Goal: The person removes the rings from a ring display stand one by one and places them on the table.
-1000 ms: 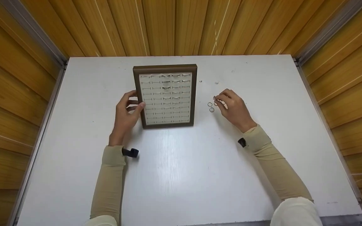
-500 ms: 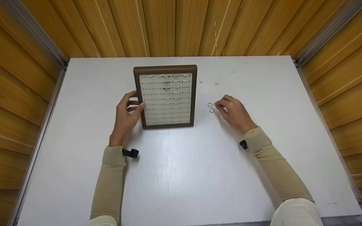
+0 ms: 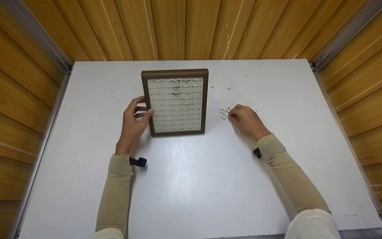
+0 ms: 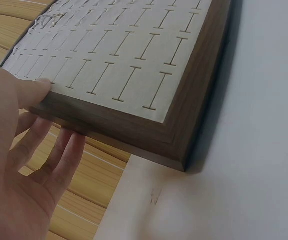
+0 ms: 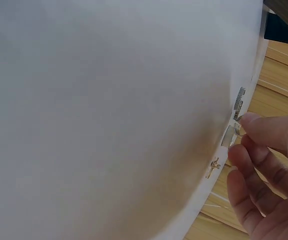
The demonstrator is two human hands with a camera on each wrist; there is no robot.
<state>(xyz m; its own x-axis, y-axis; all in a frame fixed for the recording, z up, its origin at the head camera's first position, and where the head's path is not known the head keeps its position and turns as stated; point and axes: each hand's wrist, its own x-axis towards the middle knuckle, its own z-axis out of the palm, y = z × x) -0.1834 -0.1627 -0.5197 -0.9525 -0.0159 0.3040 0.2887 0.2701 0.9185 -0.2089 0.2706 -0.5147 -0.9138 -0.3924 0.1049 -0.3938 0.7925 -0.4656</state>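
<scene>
A brown-framed ring display board (image 3: 177, 109) with rows of slots in its pale pad stands upright on the table. My left hand (image 3: 134, 119) grips its left edge, the thumb on the front and the other fingers behind, as the left wrist view also shows. Several rings sit in the upper slots. Right of the board, my right hand (image 3: 247, 122) pinches a silver ring (image 5: 228, 136) between thumb and forefinger, close over the table. Loose rings lie beside those fingertips: a patterned silver ring (image 5: 240, 96) and a gold-coloured ring (image 5: 212, 168). Another small ring (image 3: 222, 111) lies nearer the board.
The white table (image 3: 184, 186) runs up to a wood-patterned wall (image 3: 177, 30) at the back, with similar walls at both sides. Small specks (image 3: 229, 88) lie on the tabletop behind the rings. Each wrist carries a black camera (image 3: 138, 162).
My right hand has moved slightly toward the near side, its fingertips passing over the ring group, and a ring behind them shows again. The left hand and board have stayed in place.
</scene>
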